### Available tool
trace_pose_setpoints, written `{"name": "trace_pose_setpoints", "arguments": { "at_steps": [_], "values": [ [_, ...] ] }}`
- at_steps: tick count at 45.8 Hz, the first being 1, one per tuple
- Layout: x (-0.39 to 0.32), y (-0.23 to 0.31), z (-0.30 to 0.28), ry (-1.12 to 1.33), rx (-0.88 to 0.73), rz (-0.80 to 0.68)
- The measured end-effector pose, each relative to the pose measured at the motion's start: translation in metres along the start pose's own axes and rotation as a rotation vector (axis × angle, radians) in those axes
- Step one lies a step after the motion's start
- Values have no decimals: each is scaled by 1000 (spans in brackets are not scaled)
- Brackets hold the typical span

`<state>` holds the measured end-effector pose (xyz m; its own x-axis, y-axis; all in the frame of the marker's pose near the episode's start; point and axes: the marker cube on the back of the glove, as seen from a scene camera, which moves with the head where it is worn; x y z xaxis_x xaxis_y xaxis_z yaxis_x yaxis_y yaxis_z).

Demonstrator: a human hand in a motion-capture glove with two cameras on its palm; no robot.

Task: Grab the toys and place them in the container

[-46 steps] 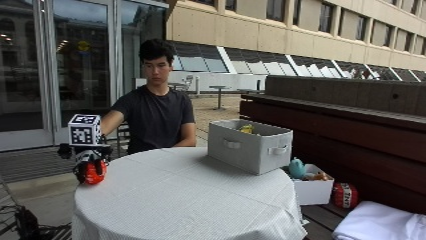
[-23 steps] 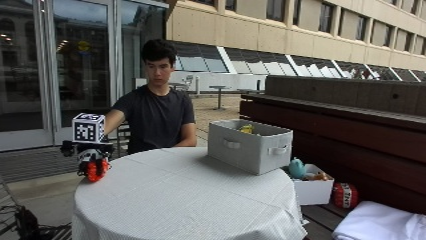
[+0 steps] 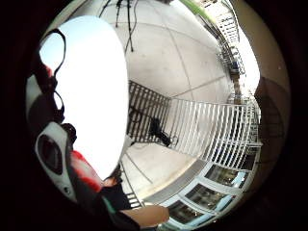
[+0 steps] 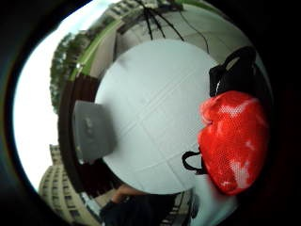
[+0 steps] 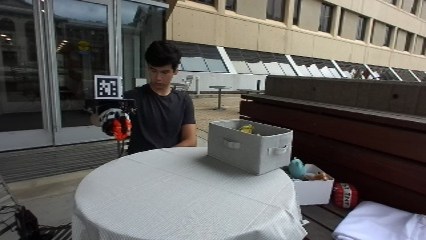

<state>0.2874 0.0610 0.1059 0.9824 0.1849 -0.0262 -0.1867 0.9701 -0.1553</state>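
Outdoors on a paved terrace, we see a round table (image 5: 180, 200) under a white cloth, with the grey fabric container (image 5: 249, 145) standing near its far edge, a yellow toy (image 5: 247, 129) just showing inside. A small white box (image 5: 313, 189) of further items sits beside the table. The person's gloved right hand (image 5: 114, 122) is raised at shoulder height, off to the side of the table and well apart from the container. Its fingers are curled round a red toy (image 4: 233, 141), which fills much of the thumb-side palm view. We judge the carrying step to be in hand; the next move calls for bringing the toy across above the container's open top before letting go.
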Motion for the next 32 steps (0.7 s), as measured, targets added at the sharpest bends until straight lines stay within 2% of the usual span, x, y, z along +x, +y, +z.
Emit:
{"name": "trace_pose_setpoints", "arguments": {
  "at_steps": [4,10,14,25,32],
  "values": [
    [-20,-7,-31,12,84,-71],
    [-64,-8,-74,9,112,-59],
    [-91,-17,-94,-15,203,-109],
    [-156,-4,-134,-19,181,-194],
    [-208,-3,-158,-49,232,-249]
  ]
}}
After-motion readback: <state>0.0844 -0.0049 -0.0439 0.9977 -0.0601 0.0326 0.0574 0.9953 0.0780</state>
